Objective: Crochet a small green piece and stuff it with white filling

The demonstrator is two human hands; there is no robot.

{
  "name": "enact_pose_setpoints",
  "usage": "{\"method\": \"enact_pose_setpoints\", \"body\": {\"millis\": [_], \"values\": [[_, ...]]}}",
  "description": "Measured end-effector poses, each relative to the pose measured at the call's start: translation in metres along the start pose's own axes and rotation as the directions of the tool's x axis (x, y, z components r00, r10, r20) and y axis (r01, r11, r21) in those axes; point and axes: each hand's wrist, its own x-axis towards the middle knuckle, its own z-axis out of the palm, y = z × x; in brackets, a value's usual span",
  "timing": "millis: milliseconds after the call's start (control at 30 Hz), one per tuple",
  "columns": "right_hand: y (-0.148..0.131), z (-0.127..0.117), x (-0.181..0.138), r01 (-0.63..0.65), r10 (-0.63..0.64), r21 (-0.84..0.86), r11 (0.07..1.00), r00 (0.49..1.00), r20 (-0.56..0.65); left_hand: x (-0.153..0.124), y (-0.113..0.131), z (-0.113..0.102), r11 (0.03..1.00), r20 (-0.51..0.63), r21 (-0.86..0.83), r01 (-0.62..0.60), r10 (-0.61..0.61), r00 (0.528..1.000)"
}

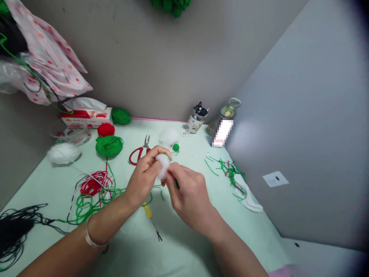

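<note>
A tuft of white fiber stuffing (pixel 163 165) is pinched between the thumb and fingers of my left hand (pixel 145 171), with a little green showing along its top edge. My right hand (pixel 188 190) meets it from the right, fingers closed at the tuft's lower edge. A bit of green (pixel 177 185) peeks out under those fingers; the rest of what they grip is hidden. Just beyond the hands lie a small green ball (pixel 176 147) and more white stuffing (pixel 169 136). Red-handled scissors (pixel 141 151) rest behind my left hand. Below the hands is a yellow-handled tool (pixel 147 211).
Green yarn (pixel 109 146), red yarn (pixel 106 130) and white yarn (pixel 63 153) sit at left, before a tissue box (pixel 86 118). Tangled strands (pixel 92 188) and black yarn (pixel 15 229) spread nearer. A cup (pixel 196 122), bottle (pixel 228 110), phone (pixel 222 132) and green scraps (pixel 229 169) are right.
</note>
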Motion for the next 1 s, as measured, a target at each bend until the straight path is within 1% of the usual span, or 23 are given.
{"method": "enact_pose_setpoints", "body": {"millis": [67,100,167,233,333,467,533,633,733,800,867,933,1000], "values": [[0.004,0.004,0.002,-0.062,0.059,0.141,0.988,0.998,0.027,0.001,0.001,-0.001,0.988,-0.027,0.125,-0.089,0.093,0.995],[0.007,0.005,0.004,-0.106,0.098,0.248,0.963,0.994,0.043,0.001,0.003,-0.002,0.970,-0.042,0.201,-0.133,0.144,0.989],[0.015,0.007,0.009,-0.176,0.158,0.447,0.877,0.984,0.077,0.002,0.006,-0.003,0.918,-0.053,0.349,-0.189,0.221,0.974],[0.020,0.007,0.014,-0.206,0.193,0.516,0.831,0.978,0.079,0.002,0.009,-0.005,0.870,-0.030,0.448,-0.207,0.245,0.969],[0.023,0.004,0.017,-0.214,0.233,0.473,0.855,0.972,0.019,0.000,0.013,-0.009,0.865,0.031,0.473,-0.168,0.174,0.984],[0.019,-0.001,0.015,-0.190,0.239,0.443,0.876,0.970,-0.056,-0.005,0.022,-0.011,0.932,0.125,0.350,-0.090,0.049,0.991],[0.018,-0.004,0.014,-0.184,0.235,0.430,0.884,0.969,-0.070,-0.005,0.026,-0.012,0.957,0.133,0.285,-0.060,0.023,0.991],[0.018,-0.007,0.012,-0.201,0.245,0.391,0.898,0.967,-0.065,-0.002,0.027,-0.012,0.968,0.137,0.247,-0.039,0.005,0.991],[0.014,-0.010,0.009,-0.191,0.213,0.264,0.945,0.975,-0.057,0.002,0.024,-0.011,0.971,0.125,0.233,-0.050,0.021,0.992],[0.009,-0.011,0.006,-0.154,0.161,0.172,0.973,0.987,-0.027,0.003,0.021,-0.010,0.972,0.091,0.226,-0.058,0.038,0.995],[0.004,-0.010,0.003,-0.110,0.110,0.123,0.986,0.994,0.003,0.003,0.017,-0.007,0.969,0.057,0.236,-0.075,0.063,0.996],[0.002,-0.008,0.002,-0.102,0.101,0.133,0.986,0.995,0.020,0.003,0.011,-0.005,0.953,0.016,0.279,-0.117,0.117,0.993],[0.005,-0.005,0.004,-0.156,0.153,0.220,0.963,0.988,0.031,0.002,0.005,-0.004,0.914,-0.033,0.361,-0.187,0.213,0.976]]}}
